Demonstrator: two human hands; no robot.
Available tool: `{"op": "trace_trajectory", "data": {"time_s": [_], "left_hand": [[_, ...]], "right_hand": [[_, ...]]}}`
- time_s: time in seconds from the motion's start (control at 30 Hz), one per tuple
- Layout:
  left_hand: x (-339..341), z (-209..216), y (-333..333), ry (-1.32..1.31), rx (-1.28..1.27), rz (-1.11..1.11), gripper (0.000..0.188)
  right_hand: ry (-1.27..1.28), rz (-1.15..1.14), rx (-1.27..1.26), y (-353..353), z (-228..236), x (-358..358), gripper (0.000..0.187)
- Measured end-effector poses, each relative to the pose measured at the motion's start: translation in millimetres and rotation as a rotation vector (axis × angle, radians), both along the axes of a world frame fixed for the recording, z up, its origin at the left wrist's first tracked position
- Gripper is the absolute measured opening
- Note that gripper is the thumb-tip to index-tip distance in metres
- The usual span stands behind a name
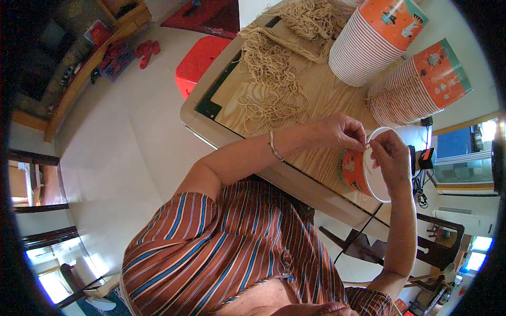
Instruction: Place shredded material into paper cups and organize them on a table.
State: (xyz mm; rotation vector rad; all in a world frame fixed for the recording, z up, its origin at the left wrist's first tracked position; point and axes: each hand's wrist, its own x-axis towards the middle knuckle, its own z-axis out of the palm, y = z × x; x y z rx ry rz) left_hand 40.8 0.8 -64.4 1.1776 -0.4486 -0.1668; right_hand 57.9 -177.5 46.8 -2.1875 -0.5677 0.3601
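A single orange paper bucket [354, 171] with a white rim and white inside rests at the table's near right part, its mouth turned to the right. At its rim, my left hand [342, 132] has thumb and forefinger pinched together. My right hand [390, 154] pinches right beside it, the two sets of fingertips almost meeting over the mouth. A tiny pale bit shows between the fingertips, too small to name. Beyond my left hand lies a tangled heap of tan cord [274, 68].
Two leaning stacks of nested paper buckets, one taller [363, 50] and one shorter [406, 100] with cord strands over it, stand at the far right of the wooden table [229, 102]. Black adapters [426, 158] and cables sit right of my right hand. A red stool [203, 60] adjoins the table's left edge.
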Motion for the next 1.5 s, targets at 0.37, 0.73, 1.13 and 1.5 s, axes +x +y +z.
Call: {"op": "trace_trajectory", "data": {"time_s": [0.37, 0.73, 1.13, 1.5], "left_hand": [[-6.9, -4.9, -2.0, -0.051, 0.066, 0.080, 0.013], [-29.8, -13.2, -22.0, 0.007, -0.106, 0.206, 0.010], [-44.5, 9.1, -19.7, -0.098, 0.216, 0.448, 0.018], [-40.0, 6.0, -21.2, -0.051, 0.082, 0.372, 0.013]], "right_hand": [[0.056, -0.048, 0.028, -2.5, 4.2, -3.3, 0.010], [0.120, 0.036, 0.168, 0.1, 9.8, -19.1, 0.008], [-0.019, 0.048, 0.150, -0.1, 6.5, -11.7, 0.011], [0.101, 0.036, 0.204, 0.2, 9.4, -12.8, 0.009]]}}
